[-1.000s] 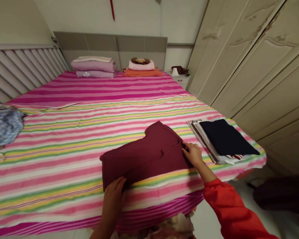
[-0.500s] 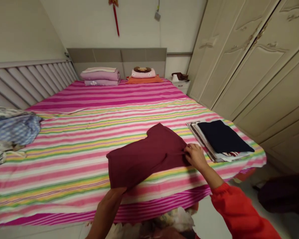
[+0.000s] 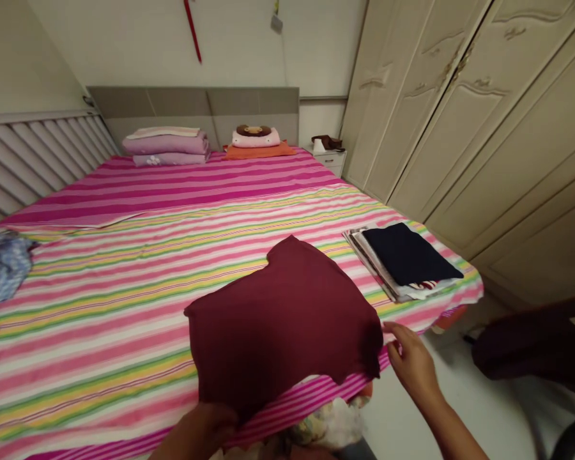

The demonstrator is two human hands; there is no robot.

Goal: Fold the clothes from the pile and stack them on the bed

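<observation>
A maroon short-sleeved shirt [image 3: 287, 313] lies spread on the striped bed sheet [image 3: 138, 281], its near edge reaching the bed's front. At its lower left corner, my left hand [image 3: 204, 425] is closed on the cloth, the fingertips dim in shadow. My right hand [image 3: 412, 358] is beside the shirt's right edge, thumb and forefinger apart, with no cloth visibly gripped. To the right of the shirt lies a stack of folded clothes with a dark navy garment [image 3: 409, 252] on top.
A blue checked garment [image 3: 2, 265] lies at the bed's left edge. Folded lilac bedding [image 3: 167, 145] and a pink pillow [image 3: 255, 136] sit by the headboard [image 3: 172, 102]. A wardrobe [image 3: 441, 128] lines the right side, with a nightstand [image 3: 333, 160] near its far end.
The shirt's right part has opened out wider and nearer to me. My right hand has let go of the cloth and moved right and down. The view has shifted to the right.
</observation>
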